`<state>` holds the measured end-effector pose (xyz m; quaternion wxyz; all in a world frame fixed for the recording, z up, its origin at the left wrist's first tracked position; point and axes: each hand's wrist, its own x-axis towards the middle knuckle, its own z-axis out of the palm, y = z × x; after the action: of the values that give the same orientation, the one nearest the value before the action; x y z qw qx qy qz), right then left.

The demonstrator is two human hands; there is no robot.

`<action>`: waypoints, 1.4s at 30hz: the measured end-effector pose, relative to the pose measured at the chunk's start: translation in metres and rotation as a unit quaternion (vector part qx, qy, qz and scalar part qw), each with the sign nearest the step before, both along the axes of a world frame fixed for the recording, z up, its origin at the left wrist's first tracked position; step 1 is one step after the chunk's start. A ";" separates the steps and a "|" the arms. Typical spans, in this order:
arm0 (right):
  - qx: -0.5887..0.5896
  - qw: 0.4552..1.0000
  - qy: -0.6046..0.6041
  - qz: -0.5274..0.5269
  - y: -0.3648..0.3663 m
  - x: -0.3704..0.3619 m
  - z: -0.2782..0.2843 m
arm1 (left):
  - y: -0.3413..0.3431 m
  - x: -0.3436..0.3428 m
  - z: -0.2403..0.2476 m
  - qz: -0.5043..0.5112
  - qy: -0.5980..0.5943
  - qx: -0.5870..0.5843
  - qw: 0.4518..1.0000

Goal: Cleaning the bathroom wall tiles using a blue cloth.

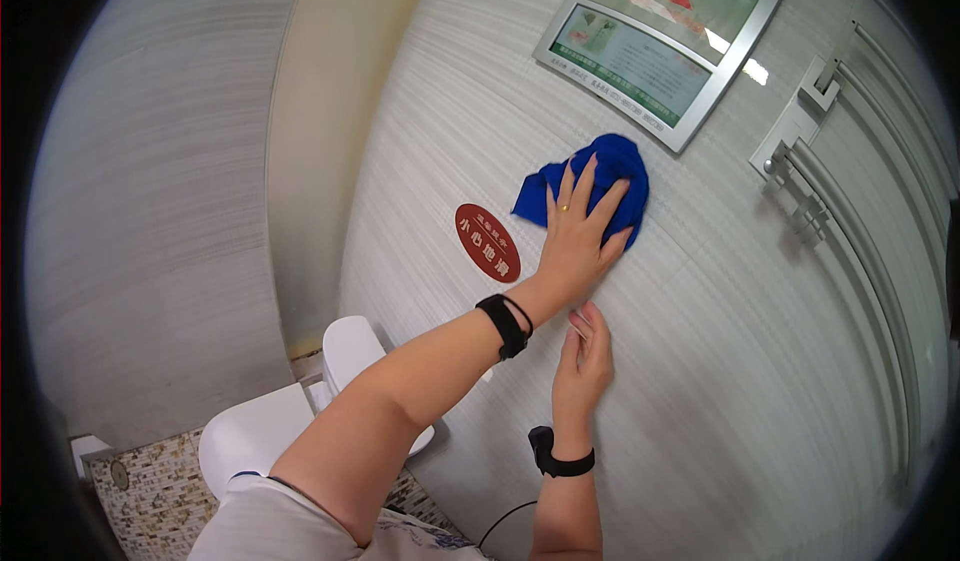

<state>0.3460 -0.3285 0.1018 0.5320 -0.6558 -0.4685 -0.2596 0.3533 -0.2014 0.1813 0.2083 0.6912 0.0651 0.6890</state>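
A bunched blue cloth (633,176) lies against the pale streaked wall, held there under my left hand (578,231). The fingers of that hand are spread across the cloth, and a ring shows on one of them. My right hand (588,361) is lower down, just below the left wrist and close to the wall. Its fingers bend loosely, with the thumb apart from them, and nothing shows in its grasp. A black band is on each wrist.
Above the cloth hangs a framed display panel (640,51). A red oval sticker (488,243) is left of my left hand. Metal rails (860,231) and a bracket are on the right. A white toilet (255,431) stands at lower left on a mosaic floor (150,491).
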 end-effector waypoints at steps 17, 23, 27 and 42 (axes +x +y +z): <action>-0.016 1.000 0.014 0.017 0.031 0.004 -0.014 | 0.048 -0.004 -0.030 -0.006 -0.027 -0.064 0.998; -0.013 0.998 0.027 0.049 0.052 -0.007 -0.003 | 0.079 -0.006 -0.002 0.014 -0.015 -0.060 0.998; -0.015 0.999 0.007 0.044 0.068 -0.001 -0.010 | 0.083 -0.010 -0.041 0.023 0.003 -0.072 0.997; -0.021 0.999 -0.030 -0.020 0.075 0.003 -0.015 | 0.170 -0.001 -0.037 0.094 -0.040 -0.270 0.958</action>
<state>0.3493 -0.2535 0.0866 0.4985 -0.6678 -0.4766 -0.2799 0.3521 -0.0316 0.1446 0.3236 0.5719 0.3048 0.6895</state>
